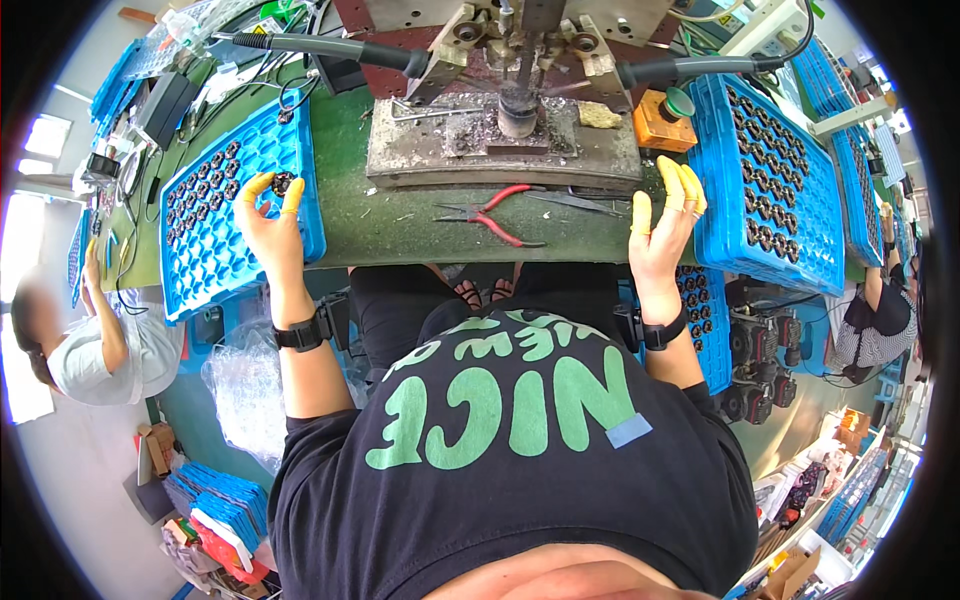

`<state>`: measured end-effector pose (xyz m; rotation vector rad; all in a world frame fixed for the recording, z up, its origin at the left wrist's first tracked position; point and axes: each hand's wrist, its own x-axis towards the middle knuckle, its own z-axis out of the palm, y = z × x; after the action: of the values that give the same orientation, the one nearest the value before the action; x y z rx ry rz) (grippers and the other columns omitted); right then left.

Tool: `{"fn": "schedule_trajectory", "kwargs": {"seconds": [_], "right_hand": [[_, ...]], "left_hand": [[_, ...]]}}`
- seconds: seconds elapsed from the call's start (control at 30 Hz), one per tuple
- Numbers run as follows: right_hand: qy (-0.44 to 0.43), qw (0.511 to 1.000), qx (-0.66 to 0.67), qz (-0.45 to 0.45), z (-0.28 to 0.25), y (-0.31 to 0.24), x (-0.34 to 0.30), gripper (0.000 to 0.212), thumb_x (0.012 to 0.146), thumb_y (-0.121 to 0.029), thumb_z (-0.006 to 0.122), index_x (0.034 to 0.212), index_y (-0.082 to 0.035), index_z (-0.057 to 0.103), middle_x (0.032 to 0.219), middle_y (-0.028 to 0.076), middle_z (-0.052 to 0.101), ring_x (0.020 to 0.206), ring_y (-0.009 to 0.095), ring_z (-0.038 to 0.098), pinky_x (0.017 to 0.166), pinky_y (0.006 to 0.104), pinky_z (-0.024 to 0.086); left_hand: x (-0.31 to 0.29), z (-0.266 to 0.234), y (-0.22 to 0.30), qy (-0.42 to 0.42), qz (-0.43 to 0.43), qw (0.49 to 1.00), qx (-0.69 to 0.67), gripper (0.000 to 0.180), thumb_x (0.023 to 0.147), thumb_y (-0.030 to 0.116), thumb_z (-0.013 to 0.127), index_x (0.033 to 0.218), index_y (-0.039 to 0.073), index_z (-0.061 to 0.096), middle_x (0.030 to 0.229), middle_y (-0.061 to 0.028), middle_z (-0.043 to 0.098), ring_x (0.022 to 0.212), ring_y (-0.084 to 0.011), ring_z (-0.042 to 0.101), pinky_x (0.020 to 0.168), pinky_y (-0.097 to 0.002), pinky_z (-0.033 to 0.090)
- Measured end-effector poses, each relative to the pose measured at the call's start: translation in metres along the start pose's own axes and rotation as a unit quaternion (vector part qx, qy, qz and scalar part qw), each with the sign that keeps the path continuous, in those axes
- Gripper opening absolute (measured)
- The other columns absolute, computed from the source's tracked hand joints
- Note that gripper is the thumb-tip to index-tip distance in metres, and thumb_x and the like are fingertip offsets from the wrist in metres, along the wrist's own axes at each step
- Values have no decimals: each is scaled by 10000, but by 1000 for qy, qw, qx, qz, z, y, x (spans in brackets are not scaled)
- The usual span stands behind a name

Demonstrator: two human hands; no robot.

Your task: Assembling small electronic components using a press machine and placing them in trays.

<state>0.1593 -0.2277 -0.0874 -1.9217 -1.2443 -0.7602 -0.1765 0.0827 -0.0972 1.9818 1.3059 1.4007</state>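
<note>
My left hand (pixel 268 228), with yellow covers on its fingertips, is over the right side of the left blue tray (pixel 310 215). Its thumb and fingers close round a small round dark part with a toothed rim (pixel 282 184). My right hand (pixel 664 225) is held up beside the left edge of the right blue tray (pixel 712 200). Yellow covers sit on its fingers, which are apart and hold nothing. On the green bench between my hands lie red-handled pliers (pixel 495 215) and slim metal tweezers (pixel 578 203).
Ahead stands a press with a metal base (pixel 500 160) and a round ram (pixel 518 115). To its right is an orange box with a green button (pixel 665 120). Both trays hold rows of small round parts. Other people (pixel 100 340) sit at left and right.
</note>
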Motion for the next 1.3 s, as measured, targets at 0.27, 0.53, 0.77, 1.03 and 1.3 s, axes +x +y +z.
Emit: {"fn": "schedule_trajectory", "kwargs": {"seconds": [0.27,0.53,0.77,1.03,1.3], "right_hand": [[-10,998,53,34,9,-28,13,445,854,-166,675,1267,-59,551,1239,128,555,1203,338,459,1038,449,315],[16,970,241,10,51,-71,79,492,794,-250,767,1219,-67,597,1153,127,610,1137,328,508,998,446,338],[-23,957,288,33,48,-80,96,408,712,-194,835,1082,-88,700,1004,76,676,1014,233,578,913,340,421],[-124,700,658,249,-5,-76,83,474,813,18,723,1266,-8,585,1213,48,608,1109,132,539,992,292,410],[-86,734,635,223,-22,-56,68,489,784,-9,753,1243,-7,583,1238,72,611,1158,153,533,1045,320,337]], "left_hand": [[0,-3,4,20,44,998,29,357,748,238,835,1034,101,669,1214,-75,605,1120,-230,513,866,-344,442],[-4,-3,15,53,107,990,81,337,719,236,852,990,107,699,1175,-82,624,1112,-250,510,868,-353,419],[-1,4,65,-6,176,984,39,350,772,227,810,1077,103,691,1095,-37,671,1041,-196,587,875,-333,433],[-12,84,181,-243,145,948,-145,427,758,183,814,1147,72,678,1052,-66,699,937,-148,636,856,-281,485],[-8,103,195,-324,120,922,-176,425,729,226,839,1066,19,685,946,-91,711,852,-179,656,747,-296,521]]}}
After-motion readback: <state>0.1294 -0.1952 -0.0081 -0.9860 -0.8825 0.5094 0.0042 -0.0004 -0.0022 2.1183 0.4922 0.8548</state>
